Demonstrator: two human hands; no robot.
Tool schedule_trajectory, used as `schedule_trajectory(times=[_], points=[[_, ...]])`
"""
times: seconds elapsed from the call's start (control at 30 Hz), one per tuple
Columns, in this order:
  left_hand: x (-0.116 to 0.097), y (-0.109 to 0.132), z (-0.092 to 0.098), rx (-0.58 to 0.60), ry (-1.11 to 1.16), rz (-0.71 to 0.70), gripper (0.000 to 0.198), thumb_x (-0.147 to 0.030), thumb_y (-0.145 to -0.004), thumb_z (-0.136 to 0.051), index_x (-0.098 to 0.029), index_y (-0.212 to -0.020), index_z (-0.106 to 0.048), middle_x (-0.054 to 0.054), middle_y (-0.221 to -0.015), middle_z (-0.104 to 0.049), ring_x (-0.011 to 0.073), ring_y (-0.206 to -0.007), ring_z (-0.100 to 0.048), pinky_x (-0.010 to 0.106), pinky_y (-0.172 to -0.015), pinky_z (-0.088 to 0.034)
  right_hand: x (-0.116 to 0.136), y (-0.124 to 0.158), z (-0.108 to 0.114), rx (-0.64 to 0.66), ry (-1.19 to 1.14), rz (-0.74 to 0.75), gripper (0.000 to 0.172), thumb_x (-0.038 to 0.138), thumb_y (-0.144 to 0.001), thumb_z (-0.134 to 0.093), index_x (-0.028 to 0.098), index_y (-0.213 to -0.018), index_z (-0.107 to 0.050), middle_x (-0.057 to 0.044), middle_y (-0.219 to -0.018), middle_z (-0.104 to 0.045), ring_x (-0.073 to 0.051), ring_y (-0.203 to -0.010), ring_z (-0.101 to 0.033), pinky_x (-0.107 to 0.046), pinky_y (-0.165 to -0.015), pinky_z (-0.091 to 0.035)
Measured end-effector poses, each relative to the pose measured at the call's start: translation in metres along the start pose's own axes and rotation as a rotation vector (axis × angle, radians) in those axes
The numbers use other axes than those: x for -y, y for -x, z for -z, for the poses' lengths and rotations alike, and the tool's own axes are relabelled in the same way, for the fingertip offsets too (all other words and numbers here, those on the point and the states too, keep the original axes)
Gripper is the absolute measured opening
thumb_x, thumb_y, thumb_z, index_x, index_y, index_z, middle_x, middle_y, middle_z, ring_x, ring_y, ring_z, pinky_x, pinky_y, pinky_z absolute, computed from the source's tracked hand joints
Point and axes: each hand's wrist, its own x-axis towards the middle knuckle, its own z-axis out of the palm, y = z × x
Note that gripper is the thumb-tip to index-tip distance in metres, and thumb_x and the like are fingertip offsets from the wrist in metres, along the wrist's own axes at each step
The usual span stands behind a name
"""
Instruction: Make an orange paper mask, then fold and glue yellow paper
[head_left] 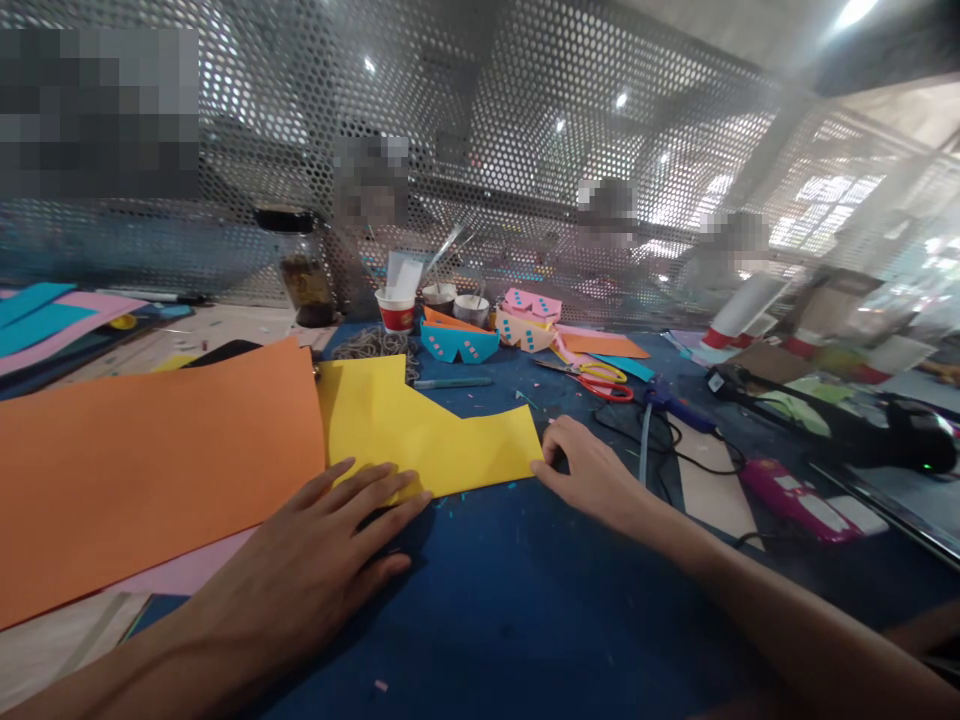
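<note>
1. Head view: blue surface [495, 600] is running back toward a perforated screen [480, 130] along its far edge.
2. Yellow sheet [435, 450], step-notched along its top, is lying flat on the surface, nearer the left edge than the right; its left end is meeting the orange sheet [172, 460].
3. Left hand [322, 540]: palm facing down, fingers spreading apart and pointing right and away; fingertips are pressing on the sheet's near margin, closing on nothing. Thumb is sticking out below, over bare blue.
4. Right hand [589, 470]: forearm slanting in from the near right corner; fingers are curling, thumb and forefinger meeting at the sheet's right end, touching it. Cannot tell whether paper is being clamped between them.
5. Toward the far edge, blue paper glasses [459, 342] are standing just beside a red-and-white cup [396, 312]; a pen [454, 382] is lying before them.
6. Toward the right edge, a glue gun [679, 405] is resting near red-handled scissors [628, 396].
</note>
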Motion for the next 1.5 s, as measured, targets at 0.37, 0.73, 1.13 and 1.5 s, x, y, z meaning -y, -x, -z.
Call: schedule_trajectory(times=[0.37,0.73,1.13,1.5], points=[[0.002,0.001,-0.002,0.052,0.037,0.032,0.050,-0.056,-0.101,-0.053,-0.040,-0.149,-0.052,0.000,-0.145,-0.065,0.0282,-0.131,-0.058,0.048,-0.113,-0.036,0.000,0.000,-0.001,0.004,-0.004,0.007,0.020,0.018,-0.089,-0.063,0.022,-0.080,-0.046,-0.001,-0.089,-0.055,-0.018,-0.084,-0.053,-0.031,-0.075,-0.039],[0.008,0.001,-0.005,0.032,0.008,-0.013,0.055,-0.060,-0.099,-0.055,-0.041,-0.150,-0.050,0.000,-0.144,-0.065,0.0308,-0.125,-0.061,0.049,-0.106,-0.041,0.001,0.000,0.000,-0.009,0.027,0.023,0.020,0.017,-0.088,-0.061,0.022,-0.079,-0.044,-0.001,-0.089,-0.055,-0.018,-0.086,-0.052,-0.032,-0.079,-0.039],[0.010,0.001,-0.008,0.012,0.021,-0.016,0.054,-0.062,-0.098,-0.055,-0.041,-0.148,-0.053,0.000,-0.142,-0.067,0.0310,-0.122,-0.062,0.050,-0.106,-0.041,-0.001,0.000,-0.003,-0.024,0.066,0.008,0.014,0.015,-0.086,-0.058,0.022,-0.082,-0.047,-0.003,-0.094,-0.056,-0.019,-0.089,-0.051,-0.033,-0.080,-0.039],[0.007,-0.003,-0.004,0.003,0.062,-0.026,0.055,-0.059,-0.099,-0.055,-0.038,-0.150,-0.052,0.000,-0.146,-0.064,0.0298,-0.125,-0.059,0.046,-0.106,-0.041,0.000,0.003,-0.004,-0.136,0.026,0.015,0.018,0.017,-0.084,-0.063,0.023,-0.092,-0.048,-0.003,-0.100,-0.058,-0.021,-0.092,-0.057,-0.034,-0.081,-0.043]])
